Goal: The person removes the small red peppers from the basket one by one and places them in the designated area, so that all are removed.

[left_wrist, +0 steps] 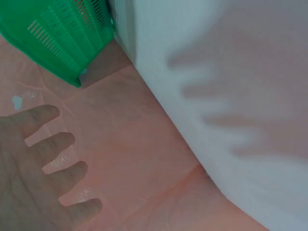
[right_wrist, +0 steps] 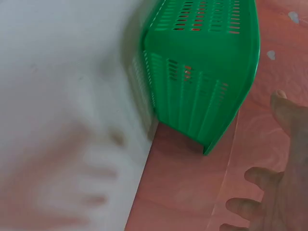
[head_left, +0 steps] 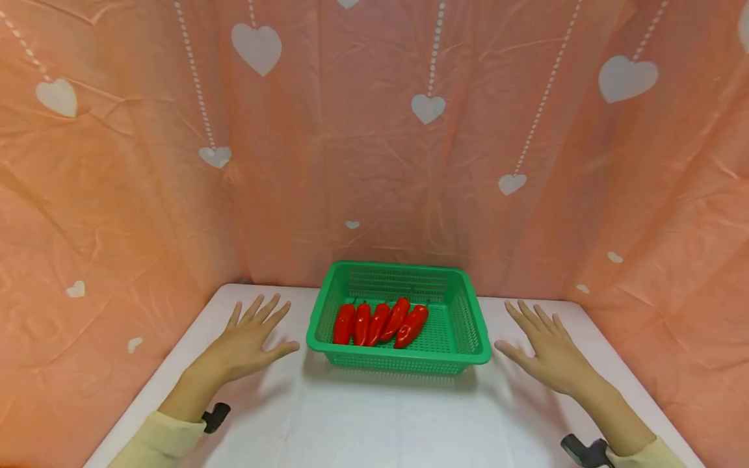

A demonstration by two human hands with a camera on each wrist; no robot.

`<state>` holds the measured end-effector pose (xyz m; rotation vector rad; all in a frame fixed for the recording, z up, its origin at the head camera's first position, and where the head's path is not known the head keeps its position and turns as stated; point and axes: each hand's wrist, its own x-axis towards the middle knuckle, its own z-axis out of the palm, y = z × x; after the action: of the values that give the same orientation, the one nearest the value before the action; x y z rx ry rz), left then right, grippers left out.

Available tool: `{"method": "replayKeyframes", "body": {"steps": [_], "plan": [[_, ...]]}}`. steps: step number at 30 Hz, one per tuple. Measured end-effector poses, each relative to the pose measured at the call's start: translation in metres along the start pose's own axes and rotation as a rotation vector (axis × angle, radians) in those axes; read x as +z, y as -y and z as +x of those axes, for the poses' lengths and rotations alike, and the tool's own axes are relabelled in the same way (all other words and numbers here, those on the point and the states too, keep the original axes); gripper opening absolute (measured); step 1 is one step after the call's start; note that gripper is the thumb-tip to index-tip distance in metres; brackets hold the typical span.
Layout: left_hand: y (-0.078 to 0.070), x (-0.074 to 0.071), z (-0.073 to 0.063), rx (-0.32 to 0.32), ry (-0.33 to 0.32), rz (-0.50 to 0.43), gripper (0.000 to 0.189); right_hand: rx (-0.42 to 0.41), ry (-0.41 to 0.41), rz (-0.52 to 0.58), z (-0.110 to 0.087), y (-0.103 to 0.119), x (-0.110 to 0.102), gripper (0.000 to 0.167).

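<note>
A green plastic basket with slotted walls stands on the white table, between the two hands. Several red peppers lie side by side in its left half, their stems toward the back. To the left of the basket my left hand hovers over the table with fingers spread, holding nothing. On the other side my right hand is spread the same way, its thumb close to the basket's right rim. In both wrist views the basket's outer wall shows, apart from the fingers.
The white table carries soft shadows of both hands. Orange-pink cloth with white hearts hangs behind and along both sides, meeting the table edges. Each wrist wears a small black camera mount.
</note>
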<state>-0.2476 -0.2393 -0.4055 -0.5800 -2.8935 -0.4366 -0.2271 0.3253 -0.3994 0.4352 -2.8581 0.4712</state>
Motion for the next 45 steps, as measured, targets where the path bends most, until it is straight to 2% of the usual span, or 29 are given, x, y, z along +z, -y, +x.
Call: {"method": "replayKeyframes", "body": {"steps": [12,27,35,45], "plan": [[-0.015,0.006,0.017,0.045,0.029,-0.020,0.091,-0.044,0.004,0.007,0.025,0.027,-0.002,0.089],[-0.033,0.019,0.043,0.094,0.084,-0.037,0.104,-0.096,0.011,0.127,0.060,0.060,0.007,0.089],[-0.040,0.024,0.053,0.111,0.137,-0.058,0.112,-0.069,0.064,0.234,0.080,0.074,0.017,0.088],[-0.045,0.023,0.055,0.088,0.172,-0.103,0.119,0.032,0.128,0.319,0.100,0.088,0.026,0.085]]}}
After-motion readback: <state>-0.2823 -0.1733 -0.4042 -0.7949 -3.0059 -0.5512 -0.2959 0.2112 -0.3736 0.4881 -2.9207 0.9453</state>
